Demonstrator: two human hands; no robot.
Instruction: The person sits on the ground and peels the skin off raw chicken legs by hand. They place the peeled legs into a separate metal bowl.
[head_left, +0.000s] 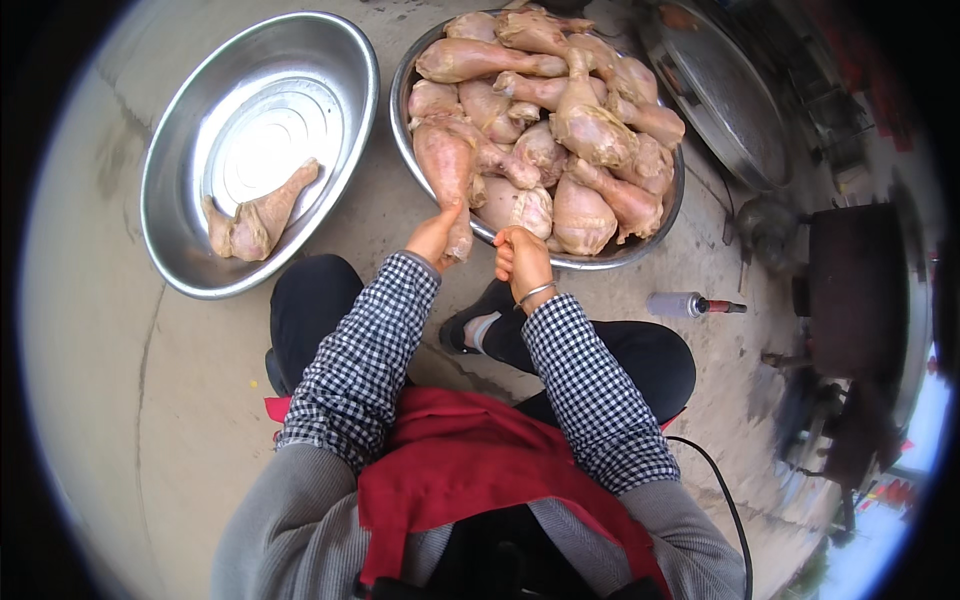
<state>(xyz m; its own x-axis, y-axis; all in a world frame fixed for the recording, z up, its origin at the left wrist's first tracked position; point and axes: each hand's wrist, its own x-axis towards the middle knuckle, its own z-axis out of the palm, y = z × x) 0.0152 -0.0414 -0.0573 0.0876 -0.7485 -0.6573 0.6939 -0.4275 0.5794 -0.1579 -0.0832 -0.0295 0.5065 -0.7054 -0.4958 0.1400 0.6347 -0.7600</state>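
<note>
My left hand (435, 236) grips the bone end of a raw poultry leg (444, 161) at the near left rim of a metal basin (615, 260). That basin is heaped with raw poultry legs (585, 214). Close by on the right, my right hand (523, 259) is curled in a fist at the near rim; whether it holds something small, such as a knife handle, cannot be told. To the left stands a second metal basin (259, 64) with one cut-open poultry leg (259, 225) lying in its near part.
A gas torch canister (677, 304) lies on the concrete floor (217, 352) to the right. Beyond it stands a dark metal stove-like object (859, 289). A large round metal pan or lid (731, 97) rests at the upper right. A black cable (724, 480) runs beside my right side.
</note>
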